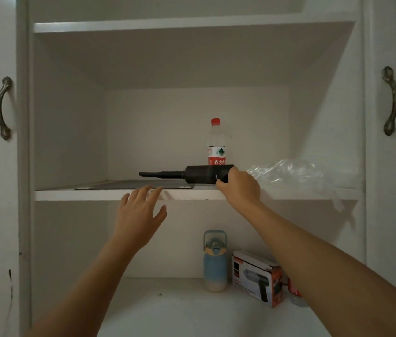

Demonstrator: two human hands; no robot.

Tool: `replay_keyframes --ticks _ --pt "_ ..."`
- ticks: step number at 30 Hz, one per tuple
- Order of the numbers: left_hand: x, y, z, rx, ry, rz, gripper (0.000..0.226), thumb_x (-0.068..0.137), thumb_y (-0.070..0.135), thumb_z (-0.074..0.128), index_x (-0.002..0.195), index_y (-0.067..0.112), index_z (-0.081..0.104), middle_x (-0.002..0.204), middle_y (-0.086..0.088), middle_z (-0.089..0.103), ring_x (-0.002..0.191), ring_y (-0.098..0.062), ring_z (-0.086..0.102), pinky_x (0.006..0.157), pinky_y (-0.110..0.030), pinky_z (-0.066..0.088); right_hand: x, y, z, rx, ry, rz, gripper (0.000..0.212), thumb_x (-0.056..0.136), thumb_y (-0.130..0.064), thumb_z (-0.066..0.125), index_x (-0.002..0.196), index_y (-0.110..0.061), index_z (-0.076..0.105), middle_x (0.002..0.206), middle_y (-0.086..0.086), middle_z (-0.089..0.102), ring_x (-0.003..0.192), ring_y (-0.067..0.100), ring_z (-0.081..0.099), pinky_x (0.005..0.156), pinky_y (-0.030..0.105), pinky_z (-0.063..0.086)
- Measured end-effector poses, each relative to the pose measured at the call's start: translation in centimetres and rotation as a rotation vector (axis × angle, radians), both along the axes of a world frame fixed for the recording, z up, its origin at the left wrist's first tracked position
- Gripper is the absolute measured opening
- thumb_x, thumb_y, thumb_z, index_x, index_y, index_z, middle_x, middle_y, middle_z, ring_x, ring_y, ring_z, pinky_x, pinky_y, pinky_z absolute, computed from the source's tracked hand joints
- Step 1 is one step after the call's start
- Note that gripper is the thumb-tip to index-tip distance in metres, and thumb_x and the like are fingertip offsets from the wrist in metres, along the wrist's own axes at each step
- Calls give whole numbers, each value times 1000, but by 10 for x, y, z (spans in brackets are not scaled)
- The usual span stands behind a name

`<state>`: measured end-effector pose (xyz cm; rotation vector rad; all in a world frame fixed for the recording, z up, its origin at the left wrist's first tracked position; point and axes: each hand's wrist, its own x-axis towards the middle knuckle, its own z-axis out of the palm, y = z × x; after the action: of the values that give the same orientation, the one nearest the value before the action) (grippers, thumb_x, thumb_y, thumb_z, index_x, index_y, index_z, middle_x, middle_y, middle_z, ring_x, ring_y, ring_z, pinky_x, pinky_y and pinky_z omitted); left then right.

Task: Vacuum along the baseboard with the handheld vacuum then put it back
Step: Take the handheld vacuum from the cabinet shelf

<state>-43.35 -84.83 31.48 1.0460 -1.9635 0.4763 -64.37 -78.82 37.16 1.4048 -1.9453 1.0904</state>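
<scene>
- clear plastic water bottle [216,144], red cap, red label reads "农夫山"
- right hand [240,185] grips black handheld vacuum [192,174] on white shelf [75,194]
- left hand [138,215] fingers spread, holding nothing

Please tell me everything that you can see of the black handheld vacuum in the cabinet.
The handheld vacuum is black and looks like matte plastic: a thick round body with a long, narrow nozzle pointing left. It lies level, low over a dark mat on the middle shelf; whether it rests there is unclear. The right hand grips its rear handle end.
</scene>
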Motion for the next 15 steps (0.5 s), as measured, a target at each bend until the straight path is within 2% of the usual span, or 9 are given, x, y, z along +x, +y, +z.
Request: replay_keyframes --ticks 5,10,15 --pt "-2 5 -4 16 8 -14 51 92 38 50 138 17 41 140 -8 47 131 -26 41 110 -42 28 -1 14 -1 -112 26 13 32 88 -33 54 96 -3 53 85 13 63 75 28 56 58 31 39" --pt "-3 13 -7 34 21 -40 51 92 39 48 138 17 40 141 -7 45 132 -25 39 112 -42 27 -4 38 -3 -195 37 49 32 88 -34 53 100 -5 53 82 10 62 71 24 57 56 32 47" --pt "-6 26 -14 45 47 -48 51 93 40 46 138 17 40 140 -9 45 132 -26 38 111 -42 27 -8 71 -10 -261 23 60 33 88 -31 53 108 -5 53 80 9 59 67 21 53 47 26 35"
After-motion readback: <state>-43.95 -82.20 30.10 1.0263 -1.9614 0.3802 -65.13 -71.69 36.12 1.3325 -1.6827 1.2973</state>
